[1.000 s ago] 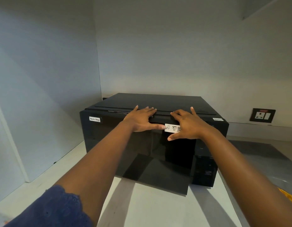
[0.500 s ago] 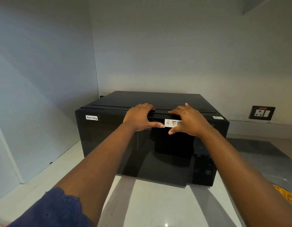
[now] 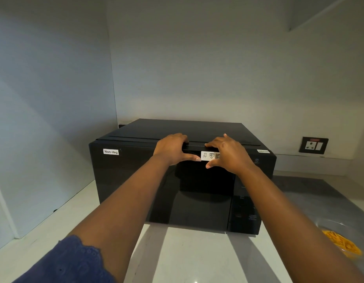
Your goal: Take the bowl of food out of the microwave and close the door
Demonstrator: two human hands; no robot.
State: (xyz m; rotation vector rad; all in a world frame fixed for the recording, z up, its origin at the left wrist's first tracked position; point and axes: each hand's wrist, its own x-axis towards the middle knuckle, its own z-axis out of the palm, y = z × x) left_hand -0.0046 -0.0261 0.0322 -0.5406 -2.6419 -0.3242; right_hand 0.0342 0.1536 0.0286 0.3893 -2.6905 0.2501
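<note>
Left hand (image 3: 171,148) and right hand (image 3: 228,153) flat, fingers spread, gripping nothing, pressed on the top front edge of the black microwave (image 3: 183,180), door (image 3: 162,186) shut flush. Bowl of food (image 3: 343,242) on the tabletop (image 3: 187,258), right of the microwave, partly behind the right forearm.
</note>
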